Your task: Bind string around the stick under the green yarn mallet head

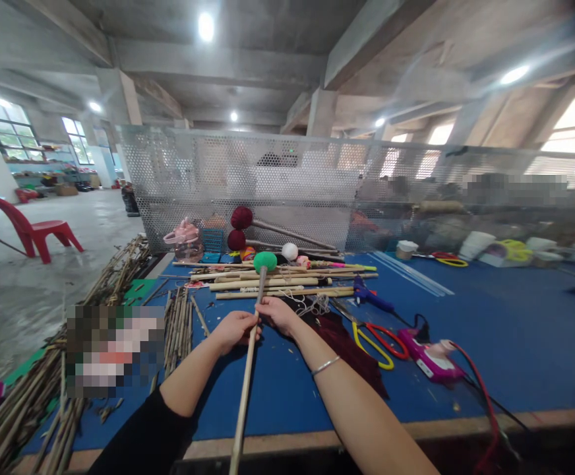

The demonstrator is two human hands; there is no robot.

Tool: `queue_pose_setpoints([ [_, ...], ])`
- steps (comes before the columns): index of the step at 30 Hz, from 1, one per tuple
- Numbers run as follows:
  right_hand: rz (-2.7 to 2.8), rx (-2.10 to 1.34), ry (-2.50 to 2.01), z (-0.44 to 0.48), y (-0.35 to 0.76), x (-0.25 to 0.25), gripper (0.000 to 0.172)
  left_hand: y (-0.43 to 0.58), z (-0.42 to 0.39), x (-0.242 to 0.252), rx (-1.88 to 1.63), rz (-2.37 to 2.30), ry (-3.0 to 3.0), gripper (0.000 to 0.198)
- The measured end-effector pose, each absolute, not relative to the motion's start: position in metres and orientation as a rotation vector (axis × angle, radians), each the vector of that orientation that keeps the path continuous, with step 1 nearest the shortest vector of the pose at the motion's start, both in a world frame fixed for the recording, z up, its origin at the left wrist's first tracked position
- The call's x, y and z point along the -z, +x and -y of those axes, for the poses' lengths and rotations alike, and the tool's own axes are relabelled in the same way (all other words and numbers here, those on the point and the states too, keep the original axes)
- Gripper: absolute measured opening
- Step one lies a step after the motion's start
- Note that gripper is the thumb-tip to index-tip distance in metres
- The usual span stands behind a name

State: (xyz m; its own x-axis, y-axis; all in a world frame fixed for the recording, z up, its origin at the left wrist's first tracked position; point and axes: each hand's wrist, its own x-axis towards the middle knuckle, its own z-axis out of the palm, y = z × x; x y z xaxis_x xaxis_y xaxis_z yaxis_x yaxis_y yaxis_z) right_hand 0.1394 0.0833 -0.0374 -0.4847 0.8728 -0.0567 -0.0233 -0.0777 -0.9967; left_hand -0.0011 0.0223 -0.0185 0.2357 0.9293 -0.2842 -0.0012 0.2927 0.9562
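A long wooden mallet with a round green head (265, 262) slants up and away from me over the blue table. My left hand (239, 329) is closed around its stick from the left. Just above it, my right hand (278, 314) pinches the same stick between thumb and fingers. Behind the green head lie bamboo sticks (268, 285) in a loose row. Two mallets with dark red heads (242, 218) lean at the back. A white ball (289, 251) sits to the right of the green head. Dark red cloth (344, 349) lies under my right forearm.
Scissors with red and yellow handles (379, 343), a blue glue gun (371, 295) and a magenta power strip (433, 359) with cords lie on the right. Thin sticks (177, 326) and a twig pile (64, 389) are on the left. A perforated metal screen (193, 168) stands behind.
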Motion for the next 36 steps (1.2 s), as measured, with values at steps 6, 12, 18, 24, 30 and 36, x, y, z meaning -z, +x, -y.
queue_pose_setpoints([
  [6,1.504,-1.630,-0.966,-0.082,0.136,0.037,0.030,-0.005,-0.031,0.029,-1.022,-1.368,1.423,0.032],
  [12,1.458,-1.759,-0.839,-0.081,0.144,0.034,0.027,0.002,-0.025,0.016,-0.951,-1.101,0.927,0.024],
  [18,1.515,-1.708,-0.916,-0.079,0.139,0.032,0.028,-0.001,-0.024,0.019,-0.868,-1.151,1.031,0.030],
  [24,1.502,-1.673,-0.928,-0.080,0.138,0.035,0.028,-0.007,-0.030,0.029,-0.993,-1.391,1.414,0.033],
  [30,1.459,-1.684,-0.884,-0.080,0.142,0.034,0.028,-0.003,-0.026,0.020,-0.941,-1.081,0.980,0.035],
  [36,1.520,-1.641,-1.033,-0.078,0.135,0.031,0.028,0.000,-0.022,0.017,-0.822,-1.096,1.001,0.034],
])
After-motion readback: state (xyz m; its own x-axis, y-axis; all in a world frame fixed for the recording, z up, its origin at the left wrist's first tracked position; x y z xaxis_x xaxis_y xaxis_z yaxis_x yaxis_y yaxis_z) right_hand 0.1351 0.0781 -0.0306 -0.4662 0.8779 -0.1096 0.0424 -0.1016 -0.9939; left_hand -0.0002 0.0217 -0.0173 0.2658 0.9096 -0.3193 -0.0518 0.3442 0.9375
